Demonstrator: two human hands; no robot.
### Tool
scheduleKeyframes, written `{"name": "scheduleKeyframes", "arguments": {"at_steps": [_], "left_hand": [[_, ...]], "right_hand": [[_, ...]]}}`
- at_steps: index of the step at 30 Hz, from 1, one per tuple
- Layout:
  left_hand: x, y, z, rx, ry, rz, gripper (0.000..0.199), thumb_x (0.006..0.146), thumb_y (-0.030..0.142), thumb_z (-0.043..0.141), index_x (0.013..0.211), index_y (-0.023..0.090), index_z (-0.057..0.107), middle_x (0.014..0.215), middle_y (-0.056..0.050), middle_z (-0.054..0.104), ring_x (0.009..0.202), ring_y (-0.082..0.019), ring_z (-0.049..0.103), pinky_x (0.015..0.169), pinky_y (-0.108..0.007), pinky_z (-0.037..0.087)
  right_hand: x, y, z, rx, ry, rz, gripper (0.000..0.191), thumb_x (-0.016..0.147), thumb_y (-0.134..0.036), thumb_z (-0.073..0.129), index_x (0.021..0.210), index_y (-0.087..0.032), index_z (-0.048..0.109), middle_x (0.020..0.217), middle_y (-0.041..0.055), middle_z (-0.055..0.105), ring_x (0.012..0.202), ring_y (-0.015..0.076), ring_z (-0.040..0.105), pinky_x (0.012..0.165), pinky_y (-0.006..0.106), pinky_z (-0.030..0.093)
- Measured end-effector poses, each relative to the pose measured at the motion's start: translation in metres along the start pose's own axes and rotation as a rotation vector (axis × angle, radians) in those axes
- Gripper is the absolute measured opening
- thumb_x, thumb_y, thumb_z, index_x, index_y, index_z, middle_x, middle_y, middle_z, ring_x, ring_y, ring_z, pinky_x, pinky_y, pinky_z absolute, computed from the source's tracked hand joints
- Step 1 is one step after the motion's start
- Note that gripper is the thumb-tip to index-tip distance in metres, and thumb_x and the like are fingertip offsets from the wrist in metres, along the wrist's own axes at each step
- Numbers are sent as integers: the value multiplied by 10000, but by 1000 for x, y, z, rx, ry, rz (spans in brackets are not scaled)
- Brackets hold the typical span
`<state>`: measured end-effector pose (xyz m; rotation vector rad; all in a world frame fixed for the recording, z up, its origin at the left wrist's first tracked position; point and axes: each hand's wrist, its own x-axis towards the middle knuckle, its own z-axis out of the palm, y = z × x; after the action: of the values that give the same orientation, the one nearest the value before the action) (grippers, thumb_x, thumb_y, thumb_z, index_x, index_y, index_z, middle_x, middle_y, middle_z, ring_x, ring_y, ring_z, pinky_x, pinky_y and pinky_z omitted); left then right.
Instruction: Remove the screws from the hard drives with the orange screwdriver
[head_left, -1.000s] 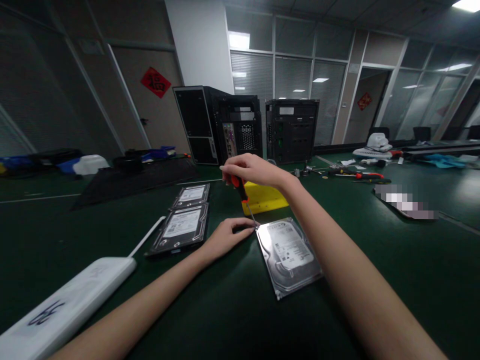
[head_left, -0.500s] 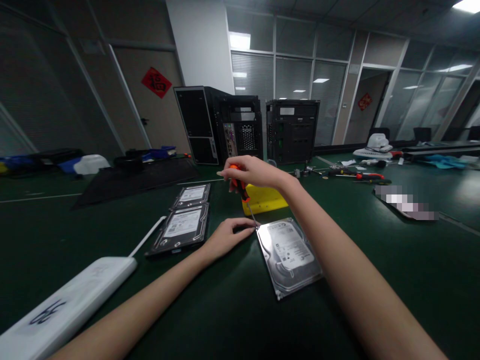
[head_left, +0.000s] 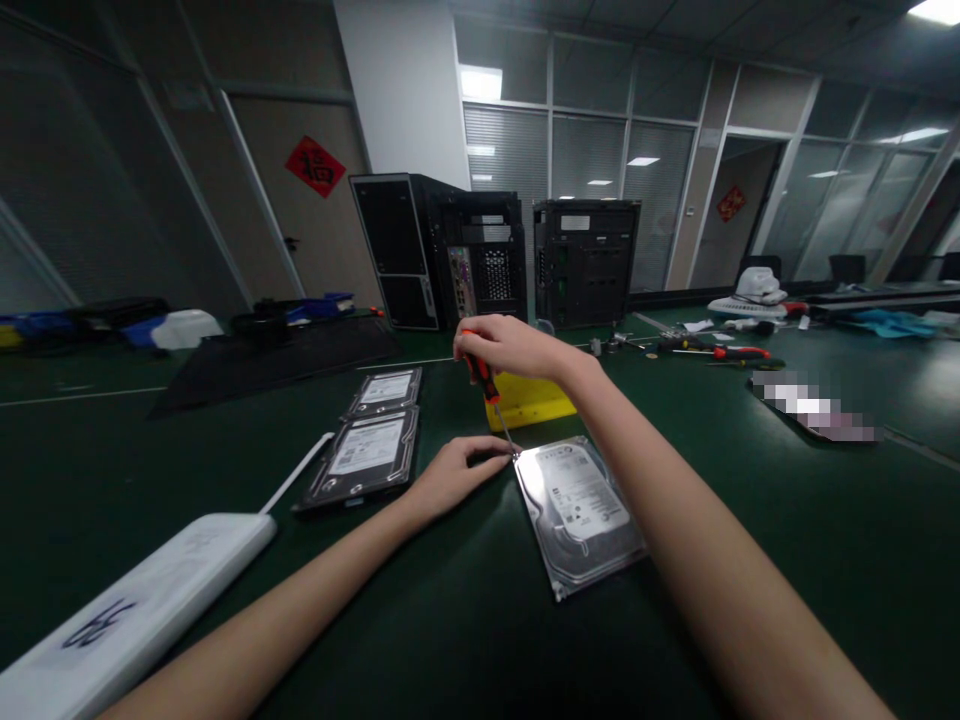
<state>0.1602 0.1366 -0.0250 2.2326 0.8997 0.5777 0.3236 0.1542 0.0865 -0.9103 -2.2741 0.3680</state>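
A silver hard drive (head_left: 577, 510) lies label up on the green table. My right hand (head_left: 510, 348) is wrapped round the red and black handle of a screwdriver (head_left: 487, 385), whose shaft slants down to the drive's far left corner. Beside that same corner rests my left hand (head_left: 461, 470), its thumb and fingertips close together at the screwdriver's tip; what they pinch, if anything, is too small to tell. Behind the drive is a yellow object (head_left: 529, 402), partly covered by my right hand and wrist.
Two more hard drives (head_left: 367, 450) lie to the left, near a white power strip (head_left: 135, 600) with a cable. Computer cases (head_left: 589, 262) stand at the back. Pliers (head_left: 739, 353) and small parts lie at the right, with a blurred flat object (head_left: 814, 408) nearer.
The fingers of my right hand have curled in and turned a little round the screwdriver handle. My left hand and the silver drive have stayed in place.
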Motion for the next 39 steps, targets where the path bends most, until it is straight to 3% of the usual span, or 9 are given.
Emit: {"name": "scheduleKeyframes", "arguments": {"at_steps": [6,13,20,24,28,30,32,35,39], "left_hand": [[0,-1,0,-6,1,1,306,841,345,489,1051,204,661,1081,-36,664,1039,-222,579,951,-341,406],[1,-8,2,-18,3,11,314,844,370,497,1058,202,653,1096,-34,659,1043,-218,577,951,-335,404],[1,-8,3,-16,8,7,303,847,351,492,1044,191,658,1092,-31,662,1042,-210,577,959,-322,391],[-1,-6,3,-29,-8,7,295,855,346,486,1049,201,654,1084,-21,666,1033,-200,583,946,-309,397],[-1,-6,3,-20,-4,9,282,854,327,494,1047,200,655,1077,-23,669,1019,-190,588,926,-299,407],[-2,-6,3,-17,3,19,275,853,317,499,1045,202,657,1082,-22,667,1023,-184,585,925,-293,406],[-3,-4,3,-15,10,23,270,853,310,498,1042,203,659,1079,-21,668,1019,-180,586,922,-289,407],[-5,1,3,-12,10,19,267,852,312,500,1036,210,663,1076,-19,669,1015,-177,587,917,-289,409],[-7,8,3,-10,28,-4,281,847,364,507,1018,218,674,1066,-20,673,1011,-184,588,909,-295,416]], "right_hand": [[-3,-4,-1,62,-26,-12,291,863,-402,421,847,-143,553,723,16,592,623,101,536,574,207,406],[-5,-2,-5,298,-112,122,176,890,-249,338,933,-154,480,677,6,618,589,105,581,545,205,457],[-7,8,-6,428,-152,127,91,874,-233,434,925,-166,466,722,10,634,639,103,622,506,164,468],[-6,14,-5,588,-72,136,139,885,-288,448,979,-187,449,710,-10,614,622,101,628,521,188,496],[-10,25,-13,680,176,180,215,915,-347,364,1085,-218,397,677,-44,555,552,87,599,521,214,500],[-20,33,-16,604,294,247,258,919,-396,321,1084,-216,405,649,-58,505,481,60,535,459,175,450],[-39,41,-16,538,331,294,301,911,-435,312,1049,-199,438,616,-70,447,400,34,418,377,142,353],[-81,57,-12,451,288,388,336,865,-471,403,986,-172,495,564,-77,400,365,37,337,321,152,254],[-143,82,-5,322,162,555,374,814,-481,482,986,-157,551,563,-54,471,391,67,389,353,186,317]]}}
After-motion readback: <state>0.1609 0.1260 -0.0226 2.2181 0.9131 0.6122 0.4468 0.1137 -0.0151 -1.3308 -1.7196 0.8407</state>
